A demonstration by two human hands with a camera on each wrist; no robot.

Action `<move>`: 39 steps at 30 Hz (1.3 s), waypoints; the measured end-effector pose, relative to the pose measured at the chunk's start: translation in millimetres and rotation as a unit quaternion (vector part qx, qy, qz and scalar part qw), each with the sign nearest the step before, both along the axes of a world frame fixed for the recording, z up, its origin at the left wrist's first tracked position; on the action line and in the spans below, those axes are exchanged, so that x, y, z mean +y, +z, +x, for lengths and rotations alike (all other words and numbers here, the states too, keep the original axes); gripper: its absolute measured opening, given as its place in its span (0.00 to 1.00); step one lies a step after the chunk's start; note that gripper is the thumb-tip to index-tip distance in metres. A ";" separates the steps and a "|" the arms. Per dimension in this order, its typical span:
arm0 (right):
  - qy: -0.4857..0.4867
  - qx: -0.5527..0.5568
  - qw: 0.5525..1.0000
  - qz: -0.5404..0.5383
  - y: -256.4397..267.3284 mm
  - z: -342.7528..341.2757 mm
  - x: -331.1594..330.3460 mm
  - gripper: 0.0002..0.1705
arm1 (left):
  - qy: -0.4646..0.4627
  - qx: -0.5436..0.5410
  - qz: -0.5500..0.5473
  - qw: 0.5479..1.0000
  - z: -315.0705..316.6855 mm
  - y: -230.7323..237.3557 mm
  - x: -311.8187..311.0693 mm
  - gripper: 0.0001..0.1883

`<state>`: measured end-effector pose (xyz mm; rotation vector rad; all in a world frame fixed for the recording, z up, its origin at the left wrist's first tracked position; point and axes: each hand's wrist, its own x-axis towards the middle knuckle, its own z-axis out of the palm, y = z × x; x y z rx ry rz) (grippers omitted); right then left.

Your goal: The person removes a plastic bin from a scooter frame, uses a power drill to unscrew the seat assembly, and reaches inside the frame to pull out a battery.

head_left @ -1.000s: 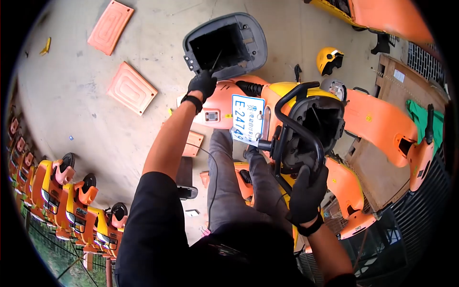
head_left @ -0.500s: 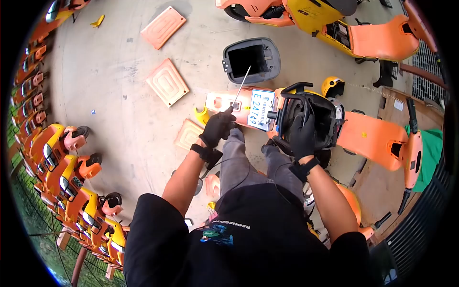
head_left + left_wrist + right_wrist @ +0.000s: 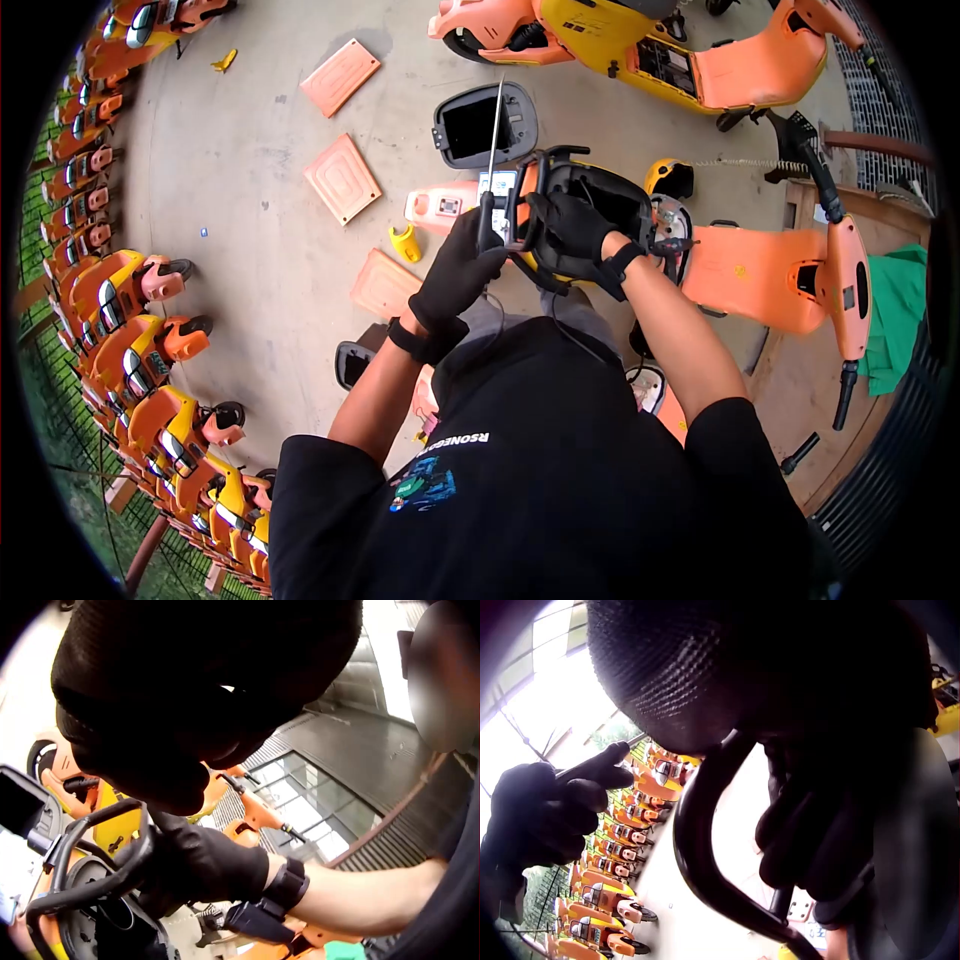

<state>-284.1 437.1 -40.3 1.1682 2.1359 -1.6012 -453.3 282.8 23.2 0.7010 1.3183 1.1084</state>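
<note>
My gloved left hand (image 3: 455, 265) grips the dark handle of a long screwdriver (image 3: 495, 135), its metal shaft pointing away from me. Beside it my gloved right hand (image 3: 578, 232) holds the black tubular rack (image 3: 530, 190) at the tail of an orange and yellow scooter. In the right wrist view the bent rack tube (image 3: 697, 825) runs up under the glove, with curled fingers (image 3: 802, 840) beside it. Behind the rack is an open black storage box (image 3: 625, 205). The right hand covers part of the box and rack. A white licence plate (image 3: 490, 185) is partly hidden by the screwdriver and left hand.
A black box lid (image 3: 495, 125) lies on the floor beyond the scooter. Orange panels (image 3: 343, 178) and a yellow piece (image 3: 404, 243) lie to the left. Another scooter (image 3: 600, 45) stands ahead, with a helmet (image 3: 668, 180) nearer. Parked scooters (image 3: 130, 290) line the left.
My left hand has drawn back from over the lid toward the rack, still holding the screwdriver, now pointing farther upward. My right hand has moved from the near side of the rack to its upper part.
</note>
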 end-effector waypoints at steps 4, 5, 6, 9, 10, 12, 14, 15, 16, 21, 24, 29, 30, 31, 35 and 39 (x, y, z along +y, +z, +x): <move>-0.192 0.132 0.867 -0.441 43.6 57.1 5.6 0.29 | 0.005 0.117 0.077 0.990 75.0 -4.8 20.5 0.30; -0.213 0.116 0.891 -0.383 107.5 58.2 1.0 0.24 | 0.004 0.123 0.100 0.987 98.3 -18.1 28.7 0.29; -0.216 0.117 0.889 -0.386 93.2 74.4 1.0 0.24 | -0.054 0.183 0.082 0.978 116.0 -20.9 39.2 0.31; -0.288 0.254 0.903 -0.194 47.3 118.2 -6.9 0.16 | -0.078 0.305 0.208 0.926 166.3 -21.4 64.0 0.37; -0.290 0.252 0.902 -0.196 41.7 134.9 -5.1 0.16 | -0.080 0.303 0.205 0.927 174.0 -20.4 67.8 0.37; -0.353 0.195 0.884 -0.237 40.2 168.2 4.2 0.15 | -0.214 0.252 0.131 0.935 177.6 -11.8 76.5 0.37; -0.404 0.184 0.853 -0.275 39.8 195.3 11.6 0.14 | -0.096 0.359 0.189 0.909 160.0 -16.1 82.4 0.33; -0.361 0.132 0.904 -0.190 42.2 211.3 16.1 0.14 | -0.039 0.446 0.161 0.880 143.8 -0.8 89.3 0.30; -0.310 0.079 0.942 -0.101 41.7 226.5 21.6 0.14 | 0.036 0.533 0.131 0.835 125.4 -7.0 94.3 0.28; -0.063 0.016 0.995 0.074 24.9 264.1 24.6 0.13 | -0.013 0.466 -0.196 0.863 64.1 -53.1 104.7 0.33; -0.002 -0.040 0.995 0.089 16.2 253.5 34.4 0.16 | -0.057 0.400 -0.262 0.876 59.0 -79.5 117.9 0.26; 0.028 0.030 0.996 0.077 52.3 243.9 57.7 0.15 | 0.001 0.498 -0.219 0.839 76.0 -68.6 126.4 0.23; -0.055 0.046 0.997 0.035 65.9 248.7 58.5 0.16 | 0.010 0.515 -0.208 0.831 76.3 -70.6 125.2 0.22; -0.087 0.013 0.996 -0.012 80.8 253.6 60.6 0.17 | 0.005 0.522 -0.221 0.824 76.1 -72.3 126.1 0.22; -0.012 -0.071 0.997 0.038 82.7 254.5 70.0 0.16 | 0.010 0.519 -0.183 0.835 77.0 -69.4 126.0 0.20; 0.178 -0.079 0.967 0.166 4.6 226.3 70.4 0.13 | 0.020 0.524 -0.199 0.828 75.3 -74.4 125.8 0.18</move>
